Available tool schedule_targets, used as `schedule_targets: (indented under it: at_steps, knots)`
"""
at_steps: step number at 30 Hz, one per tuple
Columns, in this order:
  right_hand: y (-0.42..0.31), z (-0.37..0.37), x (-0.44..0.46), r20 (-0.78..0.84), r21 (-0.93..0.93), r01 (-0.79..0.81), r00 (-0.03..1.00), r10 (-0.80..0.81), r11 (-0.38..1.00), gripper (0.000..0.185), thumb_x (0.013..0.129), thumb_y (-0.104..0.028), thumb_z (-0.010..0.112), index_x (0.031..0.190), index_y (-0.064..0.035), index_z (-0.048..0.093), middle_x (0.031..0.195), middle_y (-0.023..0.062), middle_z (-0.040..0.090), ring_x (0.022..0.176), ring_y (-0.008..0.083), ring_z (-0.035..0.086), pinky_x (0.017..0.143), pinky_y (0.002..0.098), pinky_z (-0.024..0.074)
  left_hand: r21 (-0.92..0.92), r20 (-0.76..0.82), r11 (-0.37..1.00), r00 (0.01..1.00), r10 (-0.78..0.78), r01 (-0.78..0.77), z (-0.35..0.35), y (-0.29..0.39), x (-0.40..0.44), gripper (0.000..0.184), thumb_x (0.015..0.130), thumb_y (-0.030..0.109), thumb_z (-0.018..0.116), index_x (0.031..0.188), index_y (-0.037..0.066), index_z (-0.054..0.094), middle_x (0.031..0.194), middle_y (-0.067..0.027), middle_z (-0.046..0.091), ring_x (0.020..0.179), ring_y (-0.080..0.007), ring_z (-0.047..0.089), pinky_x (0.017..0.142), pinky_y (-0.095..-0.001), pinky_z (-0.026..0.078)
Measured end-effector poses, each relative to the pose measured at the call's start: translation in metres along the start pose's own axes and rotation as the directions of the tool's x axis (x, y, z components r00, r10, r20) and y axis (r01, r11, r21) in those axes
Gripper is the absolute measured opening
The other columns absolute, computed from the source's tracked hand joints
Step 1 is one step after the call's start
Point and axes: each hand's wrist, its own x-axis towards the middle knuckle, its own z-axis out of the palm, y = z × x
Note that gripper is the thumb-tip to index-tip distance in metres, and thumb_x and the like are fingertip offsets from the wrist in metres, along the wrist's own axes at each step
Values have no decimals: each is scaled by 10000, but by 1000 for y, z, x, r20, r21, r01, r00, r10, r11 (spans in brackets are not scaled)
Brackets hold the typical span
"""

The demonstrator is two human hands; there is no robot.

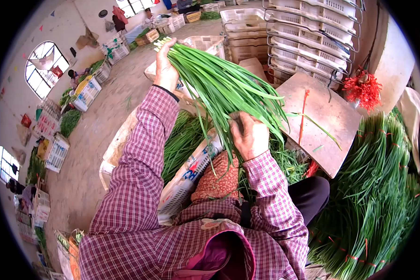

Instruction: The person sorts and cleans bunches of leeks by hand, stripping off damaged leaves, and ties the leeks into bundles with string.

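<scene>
My left hand (167, 70) is closed around a thick bunch of garlic chives (219, 74) near its pale cut ends. The green leaves fan out and droop to the right. At the lower side of the bunch, my right hand (250, 136) has its fingers curled and pinched on some leaves. Beneath my arms, a white plastic crate (182, 186) holds more loose chives (184, 144). Beside it, on the right, stands a board (326, 121) with a red tie (304, 116) and a stray leaf on top.
Tied chive bundles (373, 196) are piled at the right. A red bunch of ties (362, 88) hangs above them. Stacked white crates (310, 42) rise behind the board. Loose trimmings (289, 163) lie under it. Across the floor, other people sit by crates (86, 93) of greens.
</scene>
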Motion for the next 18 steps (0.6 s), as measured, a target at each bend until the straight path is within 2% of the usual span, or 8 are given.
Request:
schedule_targets:
  at_steps: [3,7,9,11,13,14,16,18]
  knots:
    - [-6,-4,3,71,-71,28,997,-23,997,89,802,-172,594,840,-96,620,767,143,652,678,324,645,645,427,509,-10,11,1000,1000,-22,23,-4,-1,1,174,830,174,630,804,13,572,791,-110,600,835,-254,594,950,-412,465]
    - [1,-7,-13,271,-210,19,962,40,977,93,730,-150,588,795,-83,587,701,131,641,634,315,639,606,424,512,-59,88,998,996,23,-18,-12,2,3,161,843,183,599,815,31,553,800,-79,581,846,-262,579,934,-413,456]
    - [21,-9,-37,426,-336,105,903,51,936,128,760,-203,629,766,-78,603,649,132,625,583,328,621,560,423,499,-52,130,998,991,43,-36,-21,11,7,136,835,169,603,848,37,573,812,-75,606,866,-268,586,946,-423,448]
    - [28,-34,-62,429,-159,123,902,-44,980,243,795,-310,665,728,-79,635,588,132,603,535,337,599,522,412,486,-86,148,992,984,102,-90,-32,15,14,139,836,169,607,858,33,587,822,-79,624,870,-266,595,959,-422,446]
    - [37,-58,-80,421,-261,60,905,58,963,328,804,-397,677,711,-82,663,545,134,583,515,340,589,512,411,476,-82,235,988,961,145,-129,-38,19,14,142,849,174,600,854,32,599,839,-89,644,875,-259,607,970,-417,448]
    - [50,-70,-87,394,-276,90,919,27,957,317,817,-459,653,836,-149,711,540,88,600,480,268,603,485,380,491,-88,242,988,959,146,-128,-43,21,16,141,851,172,598,853,31,600,842,-90,647,876,-255,609,972,-414,447]
    - [58,-101,-89,325,-312,-74,928,179,947,223,819,-340,671,847,-120,692,639,102,656,533,259,636,527,363,514,-113,220,983,961,170,-148,-46,23,15,140,855,167,593,852,28,604,844,-90,651,876,-244,613,979,-403,445]
    - [68,-127,-84,154,-185,-140,973,169,973,146,833,-191,661,882,-53,661,806,137,686,687,212,679,618,324,541,-86,218,980,956,196,-181,-46,25,15,142,856,169,592,851,28,605,840,-86,647,869,-237,613,983,-402,443]
